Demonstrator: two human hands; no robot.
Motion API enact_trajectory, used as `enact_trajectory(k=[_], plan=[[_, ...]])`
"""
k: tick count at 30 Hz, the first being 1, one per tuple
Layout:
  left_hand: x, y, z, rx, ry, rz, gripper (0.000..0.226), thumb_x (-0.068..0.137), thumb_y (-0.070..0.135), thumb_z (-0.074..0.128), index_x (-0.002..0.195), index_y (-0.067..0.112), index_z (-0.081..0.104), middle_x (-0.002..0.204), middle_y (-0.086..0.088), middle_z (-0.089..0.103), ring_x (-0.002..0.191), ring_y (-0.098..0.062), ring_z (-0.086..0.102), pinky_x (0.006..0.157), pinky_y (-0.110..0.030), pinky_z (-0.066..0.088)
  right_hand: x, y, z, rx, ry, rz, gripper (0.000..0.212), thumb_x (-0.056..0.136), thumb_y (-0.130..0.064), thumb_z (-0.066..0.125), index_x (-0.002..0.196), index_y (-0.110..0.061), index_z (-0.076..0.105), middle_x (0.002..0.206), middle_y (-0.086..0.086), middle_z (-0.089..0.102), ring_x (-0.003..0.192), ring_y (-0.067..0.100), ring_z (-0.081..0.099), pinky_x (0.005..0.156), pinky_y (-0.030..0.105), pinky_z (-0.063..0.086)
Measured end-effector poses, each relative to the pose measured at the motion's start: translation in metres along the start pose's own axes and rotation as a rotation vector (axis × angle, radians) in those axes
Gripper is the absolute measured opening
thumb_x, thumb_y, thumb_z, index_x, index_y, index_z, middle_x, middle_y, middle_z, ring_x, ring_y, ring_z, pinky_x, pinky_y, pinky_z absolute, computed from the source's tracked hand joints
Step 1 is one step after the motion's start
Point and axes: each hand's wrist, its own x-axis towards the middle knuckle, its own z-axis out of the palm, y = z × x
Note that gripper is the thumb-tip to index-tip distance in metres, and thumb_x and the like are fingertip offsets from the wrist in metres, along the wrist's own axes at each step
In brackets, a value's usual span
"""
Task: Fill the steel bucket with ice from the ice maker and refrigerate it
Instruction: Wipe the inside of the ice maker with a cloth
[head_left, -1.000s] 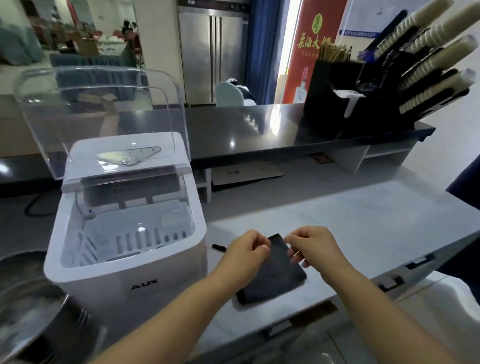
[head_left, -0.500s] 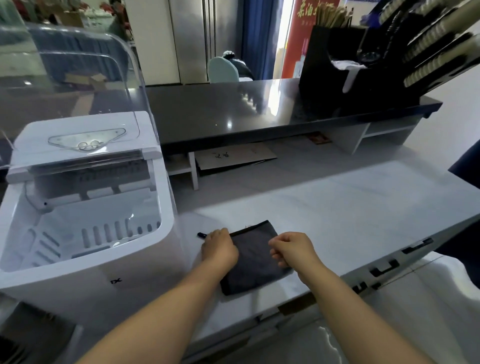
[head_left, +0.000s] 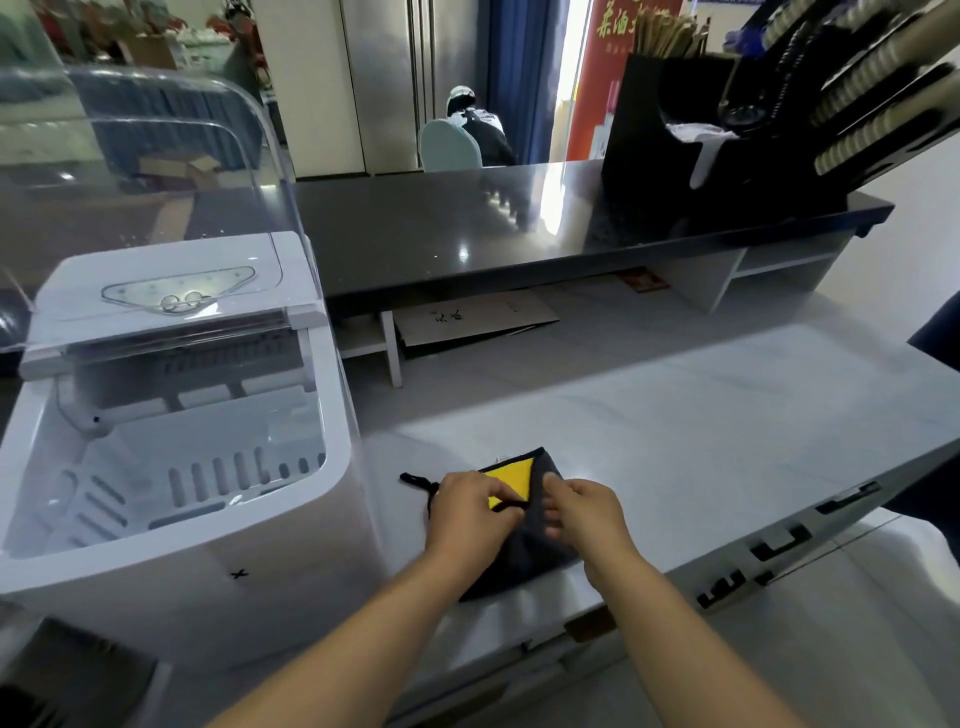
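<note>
A white ice maker (head_left: 197, 530) stands at the left with its clear lid (head_left: 156, 171) raised; its slotted basket shows no ice that I can make out. To its right a dark cloth (head_left: 524, 551) lies on the pale counter (head_left: 675, 415), one flap folded back to show a yellow side (head_left: 506, 478). My left hand (head_left: 467, 514) pinches the folded flap. My right hand (head_left: 587, 514) pinches the dark cloth beside it. The steel bucket is out of view.
A dark raised shelf (head_left: 519, 228) runs along the back, carrying a black organiser with cup stacks (head_left: 779, 114) at the right. Cardboard (head_left: 472, 319) lies under the shelf. A steel refrigerator (head_left: 395, 78) stands far behind. A person sits on a chair (head_left: 447, 145) beyond the shelf.
The view has dropped and come closer to the counter. Both hands have closed in on the cloth and turned a flap back, so a yellow side now shows.
</note>
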Motion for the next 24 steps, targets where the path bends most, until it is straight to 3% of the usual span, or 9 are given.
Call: enact_trajectory(k=[3,5,7,10,12,14,18,22,24], plan=[[-0.018,0.009,0.005,-0.24,-0.056,0.011,0.018,0.073,0.016,0.071,0.073,0.034,0.075,0.08,0.015,0.071,0.084,-0.003,0.061,0.078,-0.022,0.046,-0.006,-0.006,0.001,-0.133,-0.026,-0.036,0.033,0.079,-0.033,0.066,0.058,-0.009,0.056,0.057,0.01,0.056,0.058,0.025,0.053,0.06,0.036,0.047],[-0.026,0.011,0.008,-0.372,-0.151,-0.007,0.031,0.077,0.019,0.069,0.065,0.047,0.07,0.072,0.022,0.069,0.077,0.006,0.061,0.071,-0.012,0.043,-0.01,-0.007,-0.001,-0.214,-0.005,-0.088,0.014,0.076,-0.02,0.068,0.066,-0.009,0.067,0.066,0.009,0.064,0.065,0.025,0.059,0.066,0.036,0.05],[-0.028,0.009,0.009,-0.447,-0.192,-0.045,0.029,0.083,0.023,0.066,0.063,0.042,0.07,0.07,0.022,0.069,0.072,0.007,0.06,0.067,-0.009,0.041,-0.013,-0.009,-0.007,-0.211,0.045,-0.131,0.004,0.077,-0.011,0.066,0.075,-0.011,0.07,0.076,0.006,0.067,0.075,0.023,0.061,0.069,0.034,0.05],[-0.021,0.0,0.002,-0.391,-0.026,-0.127,0.011,0.088,0.022,0.063,0.088,0.031,0.069,0.093,0.016,0.069,0.094,-0.001,0.061,0.078,-0.016,0.042,-0.02,-0.018,-0.016,-0.063,0.002,-0.122,0.009,0.084,-0.01,0.063,0.075,-0.012,0.067,0.077,0.006,0.066,0.072,0.021,0.059,0.059,0.028,0.047],[-0.014,-0.008,-0.004,-0.247,-0.004,-0.144,0.026,0.087,0.018,0.063,0.112,0.024,0.062,0.114,0.012,0.061,0.111,-0.005,0.054,0.089,-0.019,0.04,-0.027,-0.029,-0.021,0.012,-0.052,-0.092,0.014,0.087,-0.01,0.06,0.075,-0.012,0.065,0.075,0.006,0.064,0.068,0.019,0.057,0.054,0.026,0.044],[-0.009,-0.007,-0.009,-0.183,-0.047,-0.111,0.04,0.085,0.018,0.064,0.124,0.022,0.056,0.122,0.01,0.055,0.117,-0.008,0.049,0.095,-0.022,0.038,-0.033,-0.042,-0.027,0.054,-0.077,-0.105,0.016,0.088,-0.009,0.057,0.073,-0.011,0.063,0.076,0.007,0.06,0.072,0.021,0.055,0.061,0.029,0.045],[-0.004,0.01,-0.016,-0.34,-0.145,-0.039,0.037,0.089,0.02,0.062,0.124,0.028,0.054,0.119,0.011,0.055,0.118,-0.012,0.05,0.088,-0.02,0.037,-0.048,-0.076,-0.043,0.09,-0.116,-0.204,0.023,0.089,-0.007,0.05,0.066,-0.011,0.05,0.07,0.007,0.045,0.069,0.019,0.043,0.063,0.034,0.038],[0.003,0.033,-0.031,-0.465,-0.117,0.098,0.035,0.092,0.021,0.059,0.123,0.036,0.052,0.133,0.01,0.051,0.125,-0.012,0.045,0.104,-0.029,0.038,-0.066,-0.115,-0.059,0.166,-0.126,-0.295,0.015,0.089,-0.009,0.047,0.075,-0.008,0.049,0.074,0.011,0.041,0.071,0.024,0.042,0.065,0.037,0.038],[0.006,0.047,-0.038,-0.405,-0.072,0.165,0.039,0.089,0.024,0.064,0.114,0.05,0.049,0.128,0.02,0.051,0.123,-0.008,0.044,0.102,-0.022,0.037,-0.073,-0.133,-0.067,0.144,-0.134,-0.325,0.016,0.091,-0.014,0.047,0.078,-0.007,0.051,0.076,0.013,0.044,0.073,0.027,0.044,0.068,0.04,0.041]])
